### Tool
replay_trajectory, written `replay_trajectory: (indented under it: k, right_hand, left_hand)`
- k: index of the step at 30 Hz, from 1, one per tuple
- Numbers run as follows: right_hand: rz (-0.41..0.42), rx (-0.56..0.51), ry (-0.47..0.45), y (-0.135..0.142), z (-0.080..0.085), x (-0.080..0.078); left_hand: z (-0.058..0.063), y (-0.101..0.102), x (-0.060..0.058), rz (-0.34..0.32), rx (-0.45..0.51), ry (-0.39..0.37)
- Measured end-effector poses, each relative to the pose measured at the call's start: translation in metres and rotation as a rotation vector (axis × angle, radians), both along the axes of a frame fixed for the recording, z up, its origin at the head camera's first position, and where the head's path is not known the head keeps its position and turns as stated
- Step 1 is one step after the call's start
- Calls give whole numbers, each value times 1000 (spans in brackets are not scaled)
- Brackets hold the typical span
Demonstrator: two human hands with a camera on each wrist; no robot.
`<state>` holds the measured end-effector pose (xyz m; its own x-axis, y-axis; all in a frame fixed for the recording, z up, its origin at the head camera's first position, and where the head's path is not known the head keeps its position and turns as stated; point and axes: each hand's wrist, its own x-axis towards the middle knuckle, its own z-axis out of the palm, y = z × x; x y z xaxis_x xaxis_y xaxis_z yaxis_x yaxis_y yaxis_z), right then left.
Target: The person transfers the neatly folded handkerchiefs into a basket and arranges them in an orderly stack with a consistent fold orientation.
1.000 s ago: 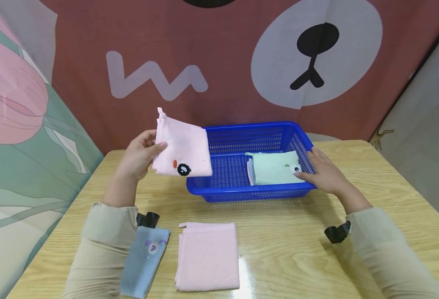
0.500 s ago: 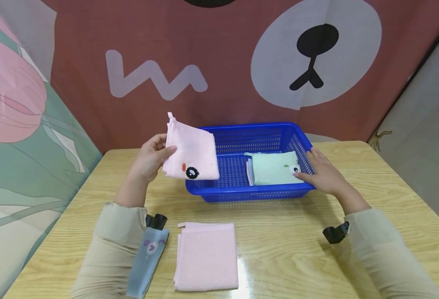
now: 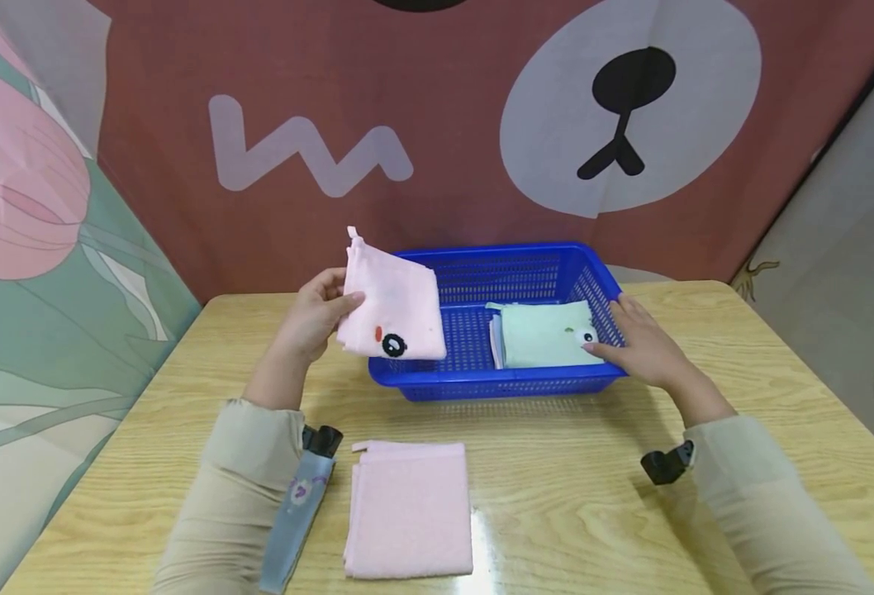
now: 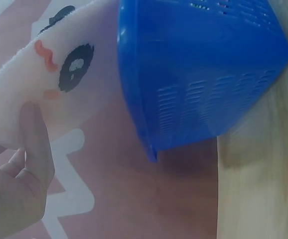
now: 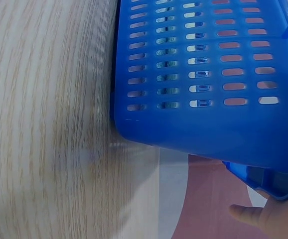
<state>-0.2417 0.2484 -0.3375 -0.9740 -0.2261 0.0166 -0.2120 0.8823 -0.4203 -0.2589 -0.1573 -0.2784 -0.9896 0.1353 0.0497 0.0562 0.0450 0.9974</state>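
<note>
My left hand pinches a folded pink towel by its left side, thumb in front. The towel, with a black embroidered eye and a small orange mark, hangs over the left end of the blue plastic basket. In the left wrist view the same towel overlaps the basket's end wall. My right hand grips the basket's right rim, its thumb reaching inside. A folded mint-green towel with an eye lies in the basket's right half, on other folded cloth whose edges show at its left.
Another folded pink towel lies on the wooden table in front of the basket. Left of it, a folded blue towel with a purple embroidered face is partly covered by my left sleeve. A bear-patterned curtain stands behind the table.
My left hand has carried the pink towel rightward and slightly down, from beside the basket to over its left end. The right hand has stayed on the rim.
</note>
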Motion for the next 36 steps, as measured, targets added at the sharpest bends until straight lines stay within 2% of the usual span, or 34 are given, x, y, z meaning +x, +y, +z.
replay_trajectory:
  k: [13, 20, 36]
  right_hand:
    - [1, 1, 2, 0, 0, 0]
    - [-1, -2, 7, -2, 1, 0]
    - [-6, -10, -7, -2, 3, 1]
  left_hand:
    - [-11, 13, -10, -21, -1, -3]
    - [-12, 15, -13, -11, -16, -11]
    - [-16, 33, -22, -42, -52, -13]
